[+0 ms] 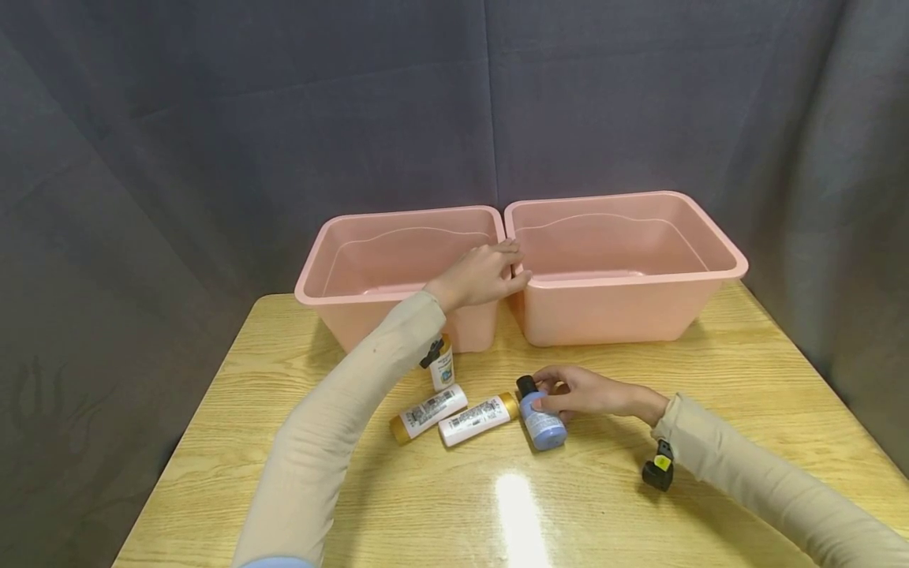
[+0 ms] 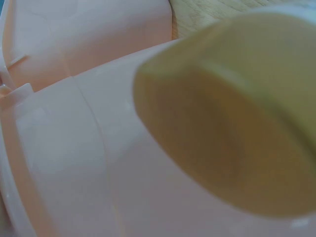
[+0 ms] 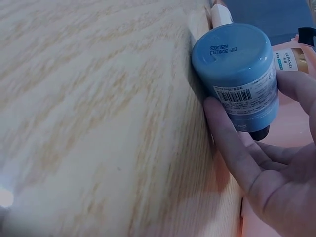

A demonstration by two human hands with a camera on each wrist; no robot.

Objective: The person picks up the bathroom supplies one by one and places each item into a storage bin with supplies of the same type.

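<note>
My right hand (image 1: 543,392) grips a small blue bottle (image 1: 544,424) with a black cap, lying on the wooden table (image 1: 604,505). The right wrist view shows the blue bottle (image 3: 237,69) base-on, with my right hand's (image 3: 256,101) thumb and fingers curled round it. My left hand (image 1: 513,264) reaches to where the two pink bins meet, fingers stretched out at the rims, with nothing seen in it. Beneath that forearm stands a white bottle (image 1: 442,369); its gold cap (image 2: 232,123) fills the left wrist view, blurred, against the bin wall (image 2: 74,148).
The left pink bin (image 1: 398,213) and the right pink bin (image 1: 625,276) stand side by side at the back of the table. Two white bottles with gold caps (image 1: 428,412) (image 1: 477,418) lie left of the blue one. A dark curtain hangs behind.
</note>
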